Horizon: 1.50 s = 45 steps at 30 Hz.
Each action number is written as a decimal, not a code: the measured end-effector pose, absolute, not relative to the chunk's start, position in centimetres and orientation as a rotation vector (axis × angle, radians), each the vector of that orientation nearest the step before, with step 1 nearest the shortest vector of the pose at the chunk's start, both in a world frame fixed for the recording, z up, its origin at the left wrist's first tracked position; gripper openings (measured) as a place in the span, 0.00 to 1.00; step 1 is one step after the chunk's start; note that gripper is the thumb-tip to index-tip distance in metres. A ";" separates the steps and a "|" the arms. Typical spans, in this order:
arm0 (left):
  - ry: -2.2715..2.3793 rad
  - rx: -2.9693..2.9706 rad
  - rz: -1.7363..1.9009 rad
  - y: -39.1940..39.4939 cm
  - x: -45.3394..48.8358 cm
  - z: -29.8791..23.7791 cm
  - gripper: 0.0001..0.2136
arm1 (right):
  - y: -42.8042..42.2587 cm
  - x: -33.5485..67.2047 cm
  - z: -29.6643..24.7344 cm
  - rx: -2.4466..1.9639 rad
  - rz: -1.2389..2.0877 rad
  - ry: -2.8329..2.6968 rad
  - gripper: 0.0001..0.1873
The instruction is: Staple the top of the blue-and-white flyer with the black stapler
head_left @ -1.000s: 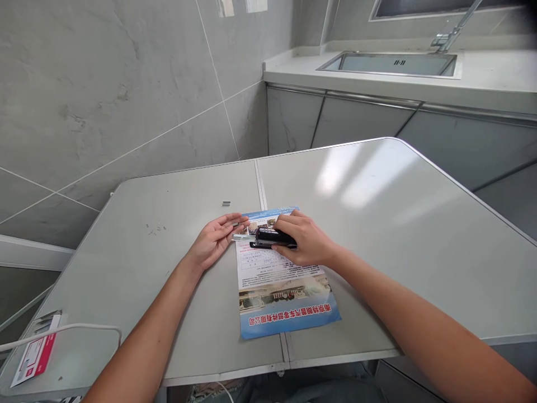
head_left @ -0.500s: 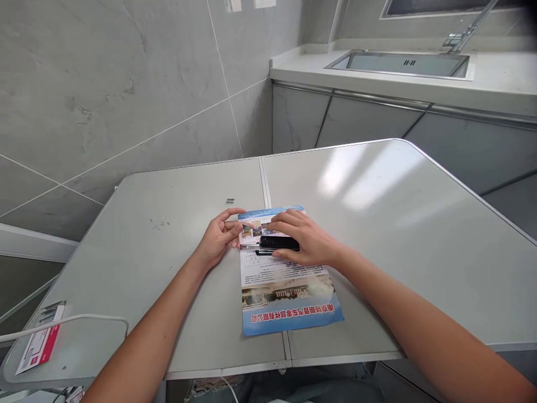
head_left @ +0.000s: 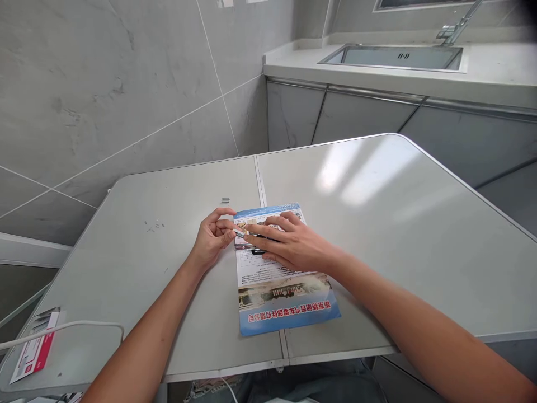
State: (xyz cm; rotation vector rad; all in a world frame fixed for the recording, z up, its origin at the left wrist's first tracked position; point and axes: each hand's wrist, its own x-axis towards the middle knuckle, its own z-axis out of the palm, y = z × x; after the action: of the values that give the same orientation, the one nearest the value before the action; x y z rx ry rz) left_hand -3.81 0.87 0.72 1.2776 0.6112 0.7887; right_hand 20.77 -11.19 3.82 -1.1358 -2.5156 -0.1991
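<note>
My left hand (head_left: 213,238) pinches a small silvery strip of staples (head_left: 239,233) between thumb and fingers, just left of my right fingertips. My right hand (head_left: 291,240) lies over a black stapler (head_left: 258,252), gripping it with fingers stretched along the far side and the thumb on the near side. Most of the stapler is hidden under that hand. Both hands are above a printed leaflet (head_left: 289,324) with blue borders, photos and red characters that appear upside down. Its upper part is partly covered by my fingers.
Two short staple strips (head_left: 225,200) lie beyond my left hand. Tiny loose bits (head_left: 154,225) are scattered farther left. A red-and-white card (head_left: 36,352) and a white cable (head_left: 84,323) are at the table's left end. A sink (head_left: 398,57) is set in the counter behind.
My right fingers have reached left over the stapler, covering its black top. The silvery strip now shows in my left fingers. The view has shifted slightly.
</note>
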 end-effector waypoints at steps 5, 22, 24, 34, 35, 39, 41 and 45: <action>0.606 1.278 0.817 0.8 -3.7 0.7 0.27 | -11.3 20.6 3.9 -1.113 -0.199 -2.535 0.26; 0.557 1.341 0.844 0.9 -3.7 0.3 0.23 | -11.4 20.1 3.0 -1.133 0.002 -2.420 0.27; 0.545 1.344 0.845 0.9 -3.7 0.2 0.23 | -11.4 20.1 3.0 -1.116 0.001 -2.420 0.28; 0.545 1.405 0.842 0.9 -3.7 0.1 0.25 | -11.4 20.2 3.2 -1.092 0.002 -2.404 0.30; 0.561 1.412 0.858 1.0 -3.7 0.2 0.25 | -11.4 20.3 3.2 -1.104 -0.003 -2.373 0.31; 0.802 1.545 0.992 1.9 -4.3 0.5 0.19 | -10.4 21.8 2.8 -1.248 -0.076 -2.108 0.32; 0.993 1.818 1.016 2.7 -4.7 0.4 0.14 | -9.6 23.4 2.3 -1.386 -0.111 -1.930 0.30; 1.188 2.429 0.862 4.0 -5.2 -0.4 0.12 | -8.1 27.3 0.8 -1.732 -0.070 -1.572 0.25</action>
State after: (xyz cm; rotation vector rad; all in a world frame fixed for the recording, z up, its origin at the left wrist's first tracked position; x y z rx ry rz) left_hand -5.22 3.95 -0.40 2.4290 1.1880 0.8624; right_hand 27.28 -8.10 0.80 -1.7316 -1.5723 -0.0705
